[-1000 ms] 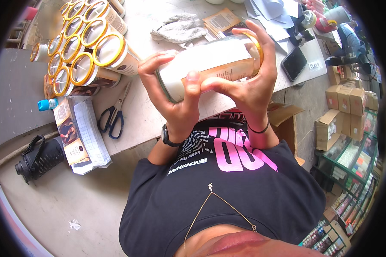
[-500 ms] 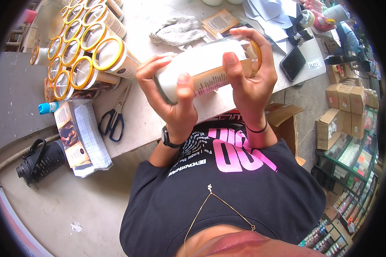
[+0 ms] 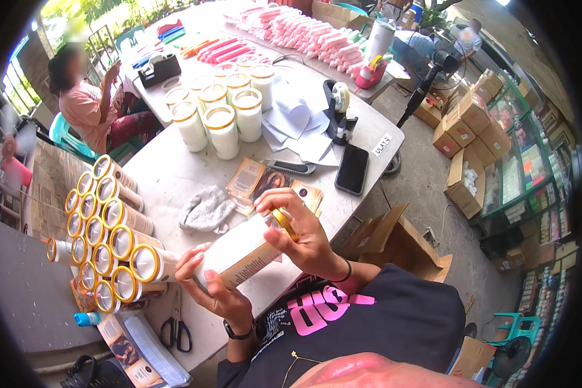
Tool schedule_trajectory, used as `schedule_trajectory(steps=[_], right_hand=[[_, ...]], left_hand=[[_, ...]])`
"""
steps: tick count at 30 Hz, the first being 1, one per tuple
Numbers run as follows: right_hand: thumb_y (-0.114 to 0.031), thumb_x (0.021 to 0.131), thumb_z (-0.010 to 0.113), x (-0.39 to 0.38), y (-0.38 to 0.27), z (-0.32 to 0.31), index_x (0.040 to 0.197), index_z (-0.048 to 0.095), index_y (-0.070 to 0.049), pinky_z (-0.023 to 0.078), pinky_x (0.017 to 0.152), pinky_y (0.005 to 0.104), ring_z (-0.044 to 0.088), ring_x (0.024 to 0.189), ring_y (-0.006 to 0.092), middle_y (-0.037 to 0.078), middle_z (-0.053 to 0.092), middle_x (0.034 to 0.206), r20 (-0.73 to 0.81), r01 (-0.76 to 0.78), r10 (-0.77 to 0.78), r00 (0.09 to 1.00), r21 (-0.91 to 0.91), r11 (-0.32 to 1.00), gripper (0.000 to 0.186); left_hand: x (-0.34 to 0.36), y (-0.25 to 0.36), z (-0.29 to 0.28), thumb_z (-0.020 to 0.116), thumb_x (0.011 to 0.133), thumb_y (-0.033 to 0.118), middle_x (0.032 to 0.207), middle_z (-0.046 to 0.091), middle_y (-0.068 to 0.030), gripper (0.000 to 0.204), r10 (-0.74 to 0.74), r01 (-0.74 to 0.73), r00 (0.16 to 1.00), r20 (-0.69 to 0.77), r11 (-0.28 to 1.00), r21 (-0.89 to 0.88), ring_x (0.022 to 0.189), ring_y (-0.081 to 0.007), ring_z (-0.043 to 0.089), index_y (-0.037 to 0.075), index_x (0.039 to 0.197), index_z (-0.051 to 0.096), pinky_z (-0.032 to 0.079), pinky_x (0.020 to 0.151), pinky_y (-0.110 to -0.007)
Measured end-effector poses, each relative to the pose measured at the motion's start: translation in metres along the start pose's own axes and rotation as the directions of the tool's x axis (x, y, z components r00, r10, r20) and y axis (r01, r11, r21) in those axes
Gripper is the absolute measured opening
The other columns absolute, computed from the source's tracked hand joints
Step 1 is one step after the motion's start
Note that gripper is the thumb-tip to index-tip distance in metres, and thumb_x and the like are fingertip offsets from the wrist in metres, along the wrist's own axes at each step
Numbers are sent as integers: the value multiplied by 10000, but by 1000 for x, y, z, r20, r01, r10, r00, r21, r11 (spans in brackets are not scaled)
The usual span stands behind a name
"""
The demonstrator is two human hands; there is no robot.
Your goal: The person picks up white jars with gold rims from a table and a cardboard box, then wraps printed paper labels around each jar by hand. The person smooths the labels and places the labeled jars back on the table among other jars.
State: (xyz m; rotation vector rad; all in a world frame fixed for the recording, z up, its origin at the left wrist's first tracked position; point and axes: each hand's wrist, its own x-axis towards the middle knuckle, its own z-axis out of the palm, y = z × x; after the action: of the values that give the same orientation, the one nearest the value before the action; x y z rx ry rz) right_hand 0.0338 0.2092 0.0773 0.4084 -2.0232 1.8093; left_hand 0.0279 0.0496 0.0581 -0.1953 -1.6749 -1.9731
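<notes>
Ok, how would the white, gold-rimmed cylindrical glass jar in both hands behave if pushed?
The gold-rimmed glass jar would probably roll if lying on its side, given its round wall. Its smooth surface could be slippery. It looks filled with white, so may be heavy.

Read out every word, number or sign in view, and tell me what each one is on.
I won't copy the wording, but text stands here:
White sticker on the table: short dark lettering.
Black shirt: big pink lettering, partly folded; small white lettering, too small to read.
Gold-topped jar in the left hand and right hand: rows of print, too blurred.
Cardboard boxes: reddish marks, too small.
</notes>
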Motion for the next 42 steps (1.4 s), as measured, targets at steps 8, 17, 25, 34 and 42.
schedule_trajectory(steps=[8,17,25,34,42], right_hand=[[-303,666,937,1,-2,-13,1272,488,-29,428,967,293,535,1119,178,88,516,1165,-122,-99,84,989,-121,988,802],[-191,909,667,-1,7,1,1142,535,14,418,953,320,534,1054,218,130,536,1106,-236,22,-38,971,-69,997,338],[-194,962,573,-3,2,-5,1116,543,10,418,961,363,533,1063,269,153,538,1108,-189,86,-119,975,-173,981,257],[-230,956,588,0,-20,-27,1068,575,-35,452,893,398,568,1025,306,149,559,1071,-112,147,-189,976,-303,942,226],[-204,870,684,-4,-27,-24,1056,624,-63,504,751,421,620,890,333,129,611,1035,172,295,-241,955,-483,824,241]], left_hand=[[5,-5,12,816,788,344,1139,490,-137,583,93,-137,953,288,981,137,1103,-274,536,38,1153,479,424,994,-432],[-2,-14,14,665,883,277,1130,500,-156,386,76,-89,988,134,992,93,1067,-278,552,35,1122,481,434,978,-444],[-3,-18,16,451,966,330,1120,525,-164,334,11,-10,992,128,1000,-7,1088,-267,520,25,1096,488,410,999,-445],[-8,-14,12,389,982,632,1305,503,-232,658,38,-113,964,263,955,276,1254,-350,484,12,1164,510,401,1033,-494],[-8,-2,3,900,573,547,1212,574,-244,987,6,-374,656,755,871,318,1089,-435,584,-34,1270,510,493,884,-470]])
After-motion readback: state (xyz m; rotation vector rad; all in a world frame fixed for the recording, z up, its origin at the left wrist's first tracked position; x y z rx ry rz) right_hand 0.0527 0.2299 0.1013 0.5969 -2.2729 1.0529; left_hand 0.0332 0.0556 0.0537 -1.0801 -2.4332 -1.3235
